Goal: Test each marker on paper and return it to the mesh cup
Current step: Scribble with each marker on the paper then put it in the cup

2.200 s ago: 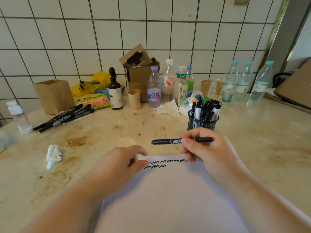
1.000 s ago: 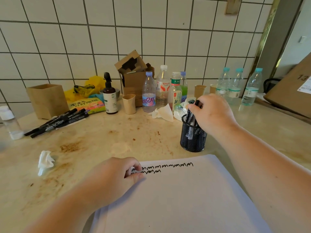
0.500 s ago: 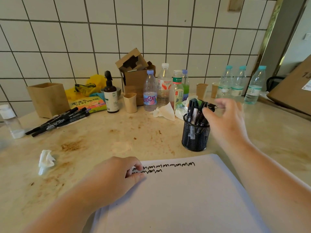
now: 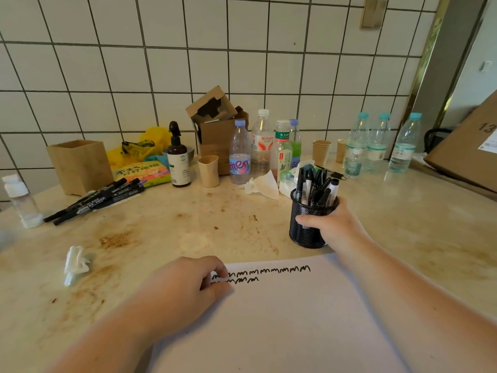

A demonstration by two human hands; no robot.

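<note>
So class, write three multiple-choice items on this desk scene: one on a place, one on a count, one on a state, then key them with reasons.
1. Where are the loose black markers?
A. far left of the counter
B. on the paper
C. behind the bottles

2. How many rows of scribbles?
A. one
B. two
C. five

3. What is the right hand doing?
A. writing
B. gripping the mesh cup
C. resting flat

Key: A, they lie beside the wooden box; B, a long row above a short one; B, thumb and fingers wrap the cup.
</note>
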